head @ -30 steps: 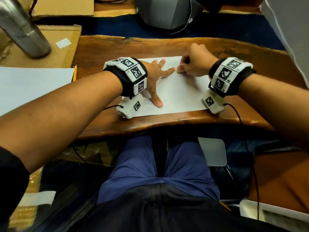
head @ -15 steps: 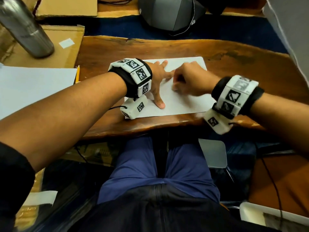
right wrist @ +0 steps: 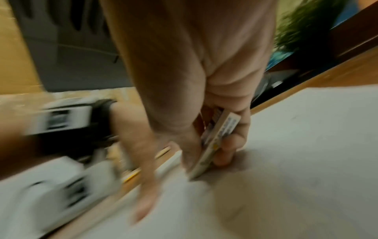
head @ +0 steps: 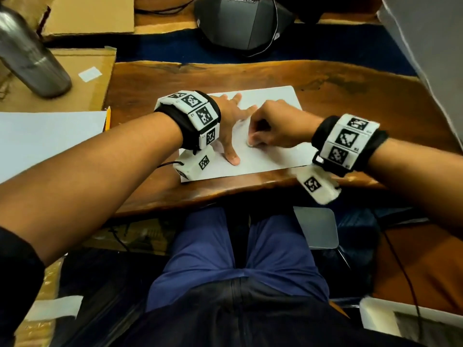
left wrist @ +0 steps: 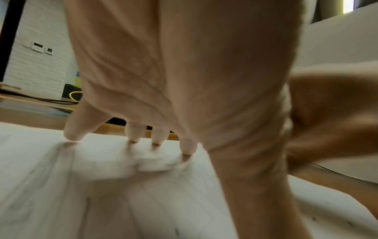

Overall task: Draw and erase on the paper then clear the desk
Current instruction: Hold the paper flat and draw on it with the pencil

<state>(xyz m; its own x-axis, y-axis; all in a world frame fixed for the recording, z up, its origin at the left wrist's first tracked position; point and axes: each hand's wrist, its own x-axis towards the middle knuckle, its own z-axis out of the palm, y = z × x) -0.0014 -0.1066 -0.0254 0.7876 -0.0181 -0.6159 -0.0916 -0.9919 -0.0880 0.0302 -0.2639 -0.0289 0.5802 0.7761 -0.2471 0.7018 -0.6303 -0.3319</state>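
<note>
A white sheet of paper lies on the wooden desk. My left hand rests flat on the paper's left part, fingers spread, fingertips pressing the sheet. My right hand pinches a white eraser with a printed sleeve between thumb and fingers. The eraser's lower end touches the paper near the middle, just right of my left hand. Faint pencil lines show on the paper in the left wrist view. A yellow pencil lies at the desk's left edge.
A steel bottle stands at the far left on cardboard. A larger white sheet lies left of the desk. A dark grey device with a cable sits beyond the desk. My legs are under the near edge.
My right hand has slid the eraser toward me and leftward across the paper, from the sheet's far edge to its middle. The left hand has stayed in place on the paper.
</note>
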